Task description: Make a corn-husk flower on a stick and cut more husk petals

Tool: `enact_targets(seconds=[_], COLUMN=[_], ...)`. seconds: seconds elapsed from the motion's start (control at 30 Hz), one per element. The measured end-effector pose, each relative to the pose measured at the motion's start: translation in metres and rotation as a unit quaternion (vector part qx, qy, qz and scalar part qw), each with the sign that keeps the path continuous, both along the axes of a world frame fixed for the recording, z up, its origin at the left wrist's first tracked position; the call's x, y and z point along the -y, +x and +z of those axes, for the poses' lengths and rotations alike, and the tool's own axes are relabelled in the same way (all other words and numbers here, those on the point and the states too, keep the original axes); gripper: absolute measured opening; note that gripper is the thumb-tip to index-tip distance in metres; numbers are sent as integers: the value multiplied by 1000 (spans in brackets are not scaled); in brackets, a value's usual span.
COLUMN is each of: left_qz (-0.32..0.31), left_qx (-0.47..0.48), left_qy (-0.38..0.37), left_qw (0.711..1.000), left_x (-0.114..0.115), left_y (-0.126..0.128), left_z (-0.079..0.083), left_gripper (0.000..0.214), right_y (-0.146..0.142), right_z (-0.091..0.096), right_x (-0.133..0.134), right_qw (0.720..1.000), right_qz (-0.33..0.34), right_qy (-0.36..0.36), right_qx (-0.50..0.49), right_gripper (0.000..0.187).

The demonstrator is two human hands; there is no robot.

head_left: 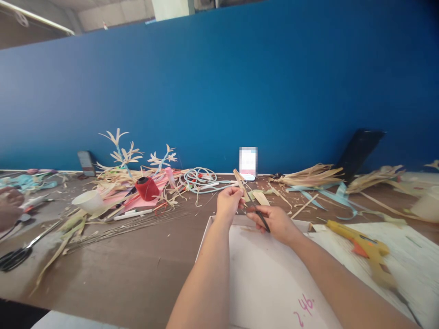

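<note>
My left hand [229,203] is closed in a pinch on a pale dried husk strip [238,176], which sticks up above the fingertips. Close beside it, my right hand [274,221] is closed around dark-handled scissors [262,219]. Their thin blades point up and left toward the strip; whether they touch it I cannot tell. Both hands are over the far edge of a shallow white box lid [260,269] with pink handwriting on it. A loose piece of husk [261,198] lies just beyond my hands.
A yellow glue gun [368,249] lies on paper at right. Husk bundles [312,176], a lit phone [248,163] and coiled tubing [199,179] line the blue partition [219,91]. At left are a red pot [147,188], a white cup [87,201], scissors [15,259] and another person's hand [10,208].
</note>
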State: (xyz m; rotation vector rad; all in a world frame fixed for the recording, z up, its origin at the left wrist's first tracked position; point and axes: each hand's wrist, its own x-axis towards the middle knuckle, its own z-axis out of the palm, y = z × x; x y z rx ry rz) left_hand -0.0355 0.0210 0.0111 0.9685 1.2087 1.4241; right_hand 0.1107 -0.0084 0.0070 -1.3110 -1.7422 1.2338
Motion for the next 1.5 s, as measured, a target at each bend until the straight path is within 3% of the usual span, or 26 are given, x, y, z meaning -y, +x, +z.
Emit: enact_targets(seconds=[0.9,1.13,1.5], left_qz=[-46,-42,1], left_qx=[6,13,30], left_qy=[-9,-10,-15], left_qw=[999,999,999], left_x=[3,4,-2], left_y=[1,1,-2], left_z=[1,4,-1], left_gripper=[14,16,16], right_y=[2,4,-1], right_z=[-2,-4,1], right_x=[-1,-3,2], right_qw=[999,999,1000], right_qz=[6,15,-6], right_qy=[35,45,-16], right_qx=[-1,-15,-5], right_gripper=[52,45,51])
